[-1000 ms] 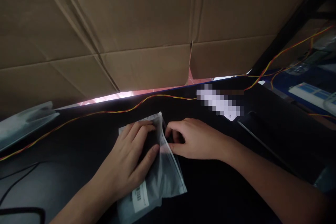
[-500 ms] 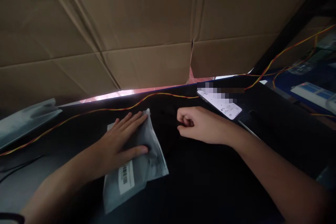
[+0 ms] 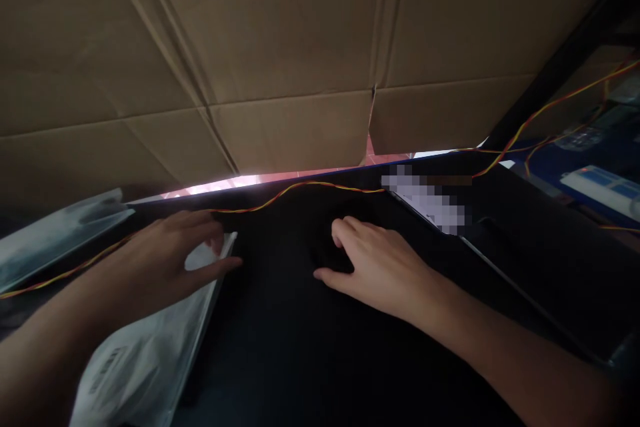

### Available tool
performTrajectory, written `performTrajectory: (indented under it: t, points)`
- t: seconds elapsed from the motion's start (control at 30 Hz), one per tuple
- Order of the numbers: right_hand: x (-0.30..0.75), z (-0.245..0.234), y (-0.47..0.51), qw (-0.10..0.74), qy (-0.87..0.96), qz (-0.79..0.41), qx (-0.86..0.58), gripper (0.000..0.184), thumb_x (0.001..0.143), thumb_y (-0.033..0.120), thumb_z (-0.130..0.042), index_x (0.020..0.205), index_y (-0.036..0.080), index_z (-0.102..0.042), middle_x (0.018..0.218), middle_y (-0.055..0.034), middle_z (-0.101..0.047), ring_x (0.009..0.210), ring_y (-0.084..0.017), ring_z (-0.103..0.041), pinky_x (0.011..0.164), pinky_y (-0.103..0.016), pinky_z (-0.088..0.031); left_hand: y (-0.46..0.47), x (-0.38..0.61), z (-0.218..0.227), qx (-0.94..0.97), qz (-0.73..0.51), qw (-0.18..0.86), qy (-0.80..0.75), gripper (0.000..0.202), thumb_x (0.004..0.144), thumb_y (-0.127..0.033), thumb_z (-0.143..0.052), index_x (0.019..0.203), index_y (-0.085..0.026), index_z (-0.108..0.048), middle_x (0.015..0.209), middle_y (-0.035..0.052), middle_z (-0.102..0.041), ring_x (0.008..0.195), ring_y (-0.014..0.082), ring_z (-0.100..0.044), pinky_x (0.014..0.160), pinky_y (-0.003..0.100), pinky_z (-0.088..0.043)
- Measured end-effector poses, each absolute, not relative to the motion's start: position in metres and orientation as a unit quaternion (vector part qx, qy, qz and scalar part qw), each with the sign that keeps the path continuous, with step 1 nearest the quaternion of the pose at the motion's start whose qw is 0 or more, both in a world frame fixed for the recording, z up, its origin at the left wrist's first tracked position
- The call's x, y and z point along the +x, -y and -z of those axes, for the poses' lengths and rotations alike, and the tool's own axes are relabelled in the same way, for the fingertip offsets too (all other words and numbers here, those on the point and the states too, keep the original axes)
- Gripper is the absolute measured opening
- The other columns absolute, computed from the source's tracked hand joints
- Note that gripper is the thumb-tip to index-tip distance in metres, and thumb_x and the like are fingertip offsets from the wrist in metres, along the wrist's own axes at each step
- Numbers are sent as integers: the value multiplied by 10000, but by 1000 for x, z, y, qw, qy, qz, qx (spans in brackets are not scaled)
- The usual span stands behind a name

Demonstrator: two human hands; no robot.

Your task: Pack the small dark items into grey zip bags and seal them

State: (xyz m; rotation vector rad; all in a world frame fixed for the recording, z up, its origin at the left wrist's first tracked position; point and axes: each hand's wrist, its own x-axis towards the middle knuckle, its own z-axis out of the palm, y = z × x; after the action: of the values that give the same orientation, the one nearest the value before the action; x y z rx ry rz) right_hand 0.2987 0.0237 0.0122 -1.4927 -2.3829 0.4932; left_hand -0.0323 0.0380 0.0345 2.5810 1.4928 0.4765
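At lower left of the frame my left hand (image 3: 170, 257) lies spread on the plastic bag (image 3: 145, 353); my right hand (image 3: 373, 263), loosely open, covers something dark. Sliding the bag might snag the wire (image 3: 280, 192).

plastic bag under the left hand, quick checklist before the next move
1. Left hand on the plastic bag: ok, palm and fingers rest on its upper end.
2. Bag flat on the black table: ok.
3. Bag sealed: cannot tell, too dim.
4. Right hand free of the bag: ok, apart, fingers curled over something dark on the table.
5. What the right hand holds: cannot tell.
6. Red-yellow wire away from both hands: not ok, it runs right behind the left hand.
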Motion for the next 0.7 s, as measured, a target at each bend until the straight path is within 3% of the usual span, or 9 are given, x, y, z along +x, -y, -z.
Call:
performTrajectory:
  t: [0.07, 0.13, 0.23, 0.3, 0.4, 0.5, 0.57, 0.63, 0.7]
  points:
    - [296, -12, -23, 166, 825, -229, -489, 223, 973, 341, -698, 885, 227, -527, 913, -8, -657, 741, -167, -574, 630, -329, -356, -32, -11, -36, 876, -118, 51, -466, 338, 976, -506, -654, 780, -232, -663, 753, -45, -660, 673, 143, -611, 616, 251, -457]
    - [298, -18, -24, 209, 794, -376, -429, 206, 1005, 326, -654, 877, 233, -521, 845, 32, -609, 722, -138, -547, 637, -304, -387, -25, 7, -36, 892, -95, 76, -434, 333, 1049, -456, -580, 816, -229, -650, 777, -27, -660, 675, 147, -620, 604, 259, -456]
    - [307, -27, -32, 248, 700, -583, -330, 236, 984, 411, -689, 925, 234, -544, 856, 38, -576, 764, -135, -551, 683, -284, -453, -16, 25, -32, 892, -124, 140, -412, 199, 1078, -389, -565, 1029, -230, -676, 1031, 13, -705, 926, 190, -704, 803, 280, -555]
    - [316, -27, -41, 253, 672, -605, -345, 216, 963, 401, -695, 950, 228, -566, 911, 12, -605, 830, -159, -587, 735, -303, -489, -14, 29, -27, 886, -116, 173, -415, 172, 1055, -390, -612, 1126, -241, -662, 1143, 25, -701, 1030, 214, -710, 891, 295, -570]
    - [332, -16, -58, 275, 668, -478, -500, 133, 954, 309, -644, 1056, 238, -596, 1032, -40, -659, 935, -221, -641, 809, -375, -532, -17, 25, -18, 882, -61, 200, -422, 209, 996, -439, -697, 1095, -258, -659, 1091, 26, -707, 911, 204, -715, 768, 280, -563]
    - [340, -3, -68, 340, 701, -211, -590, 365, 880, 120, -594, 1223, 242, -575, 1279, -117, -617, 1164, -309, -611, 993, -511, -519, -20, 16, -14, 873, -27, 214, -437, 207, 968, -440, -719, 1061, -263, -665, 1038, 29, -703, 833, 195, -697, 699, 284, -530]
    - [338, -1, -67, 376, 733, -82, -561, 444, 866, 52, -555, 1265, 245, -578, 1365, -136, -572, 1277, -335, -554, 1092, -560, -466, -21, 10, -16, 865, -15, 224, -449, 201, 934, -423, -747, 1032, -265, -671, 1004, 19, -702, 811, 191, -685, 678, 282, -511]
    - [330, -4, -61, 372, 782, -71, -495, 393, 926, 89, -570, 1276, 263, -604, 1355, -117, -595, 1281, -319, -562, 1114, -540, -458, -20, 5, -19, 857, -3, 229, -462, 212, 880, -406, -788, 989, -264, -676, 978, 10, -701, 800, 190, -674, 660, 278, -495]
    - [324, -9, -54, 312, 835, -112, -439, 270, 965, 180, -633, 1217, 274, -651, 1259, -75, -662, 1187, -283, -621, 1059, -484, -491, -19, 1, -24, 851, 7, 227, -474, 224, 835, -394, -814, 942, -260, -670, 959, 6, -702, 798, 192, -665, 645, 271, -485]
